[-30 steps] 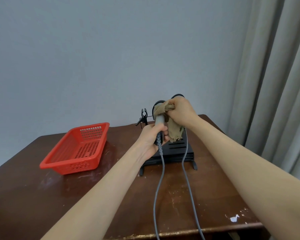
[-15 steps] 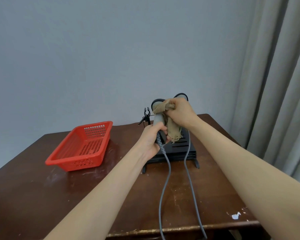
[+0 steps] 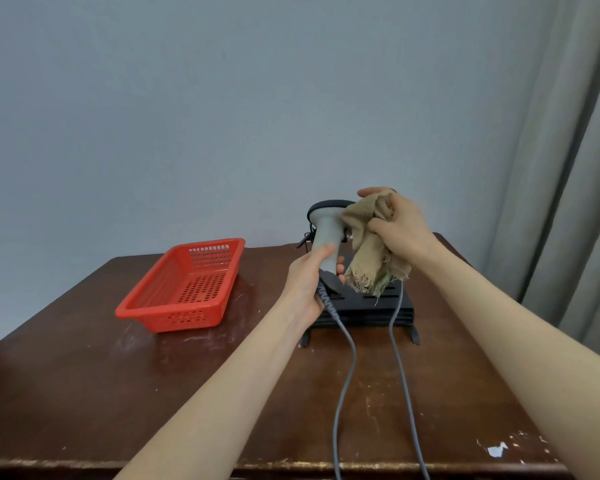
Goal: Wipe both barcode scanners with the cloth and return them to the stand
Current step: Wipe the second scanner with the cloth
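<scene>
Brown table [image 3: 84, 393], grey wall [image 3: 222, 98] behind. Left hand [image 3: 305, 289] grips scanner [image 3: 326, 233] handle, upright above black stand [image 3: 364, 306]. Right hand [image 3: 400, 226] clutches tan cloth [image 3: 371, 258], bunched against scanner head. Red basket [image 3: 174, 318] left of stand, apart.

The scanner [image 3: 324, 233] has a smooth, matt grey plastic handle and a darker rim round its head. At its three o'clock, the cloth [image 3: 368, 254] is a coarse tan weave, frayed along the lower edge. The stand [image 3: 362, 308] is matt black and slotted; plastic or metal, I cannot tell. At its nine o'clock, the basket [image 3: 184, 318] is glossy red perforated plastic. The surface [image 3: 101, 393] is dark varnished wood, scuffed, its finish chipped at five o'clock.
</scene>
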`<act>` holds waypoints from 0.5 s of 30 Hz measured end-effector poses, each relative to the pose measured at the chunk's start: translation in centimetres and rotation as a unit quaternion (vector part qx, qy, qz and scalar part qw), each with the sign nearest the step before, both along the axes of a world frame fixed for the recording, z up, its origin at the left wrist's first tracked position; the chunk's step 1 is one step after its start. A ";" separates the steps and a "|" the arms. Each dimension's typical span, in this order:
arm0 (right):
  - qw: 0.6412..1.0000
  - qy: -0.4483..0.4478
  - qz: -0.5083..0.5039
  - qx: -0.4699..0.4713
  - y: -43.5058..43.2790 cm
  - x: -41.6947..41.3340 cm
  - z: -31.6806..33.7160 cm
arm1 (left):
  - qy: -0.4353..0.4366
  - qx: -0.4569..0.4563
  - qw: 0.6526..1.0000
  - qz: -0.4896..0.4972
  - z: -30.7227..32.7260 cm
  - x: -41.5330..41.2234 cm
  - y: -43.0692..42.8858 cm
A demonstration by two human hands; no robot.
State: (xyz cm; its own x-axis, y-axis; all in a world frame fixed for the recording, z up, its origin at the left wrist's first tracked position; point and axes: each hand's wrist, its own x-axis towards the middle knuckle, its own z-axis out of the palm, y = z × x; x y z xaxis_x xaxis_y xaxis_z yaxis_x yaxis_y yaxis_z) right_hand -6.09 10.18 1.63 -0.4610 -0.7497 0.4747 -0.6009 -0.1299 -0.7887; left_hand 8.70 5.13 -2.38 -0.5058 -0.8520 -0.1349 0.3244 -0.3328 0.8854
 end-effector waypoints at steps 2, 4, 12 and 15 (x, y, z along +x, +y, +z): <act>1.000 0.015 0.019 -0.005 0.1 0.5 0.0 | 0.006 -0.004 1.000 0.005 -0.3 0.0 0.1; 0.999 0.030 0.036 -0.016 -0.1 1.3 0.0 | 0.013 -0.003 1.000 0.008 -0.4 0.2 0.3; 0.987 0.160 -0.031 -0.002 -1.8 1.9 -0.7 | -0.004 0.000 1.000 0.025 -1.1 -0.1 0.5; 0.981 0.195 0.010 0.020 -1.7 2.5 -1.1 | 0.008 0.016 0.999 0.041 -1.0 -0.4 0.8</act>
State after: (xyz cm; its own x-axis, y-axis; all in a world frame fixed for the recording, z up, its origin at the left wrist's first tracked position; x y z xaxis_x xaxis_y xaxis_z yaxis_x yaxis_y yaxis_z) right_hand -3.58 8.49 0.54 -0.2357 -0.7782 0.5821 -0.8554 -0.1181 -0.5043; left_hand 8.26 5.97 -3.39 -0.4377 -0.8856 -0.1553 0.3651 -0.3329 0.8694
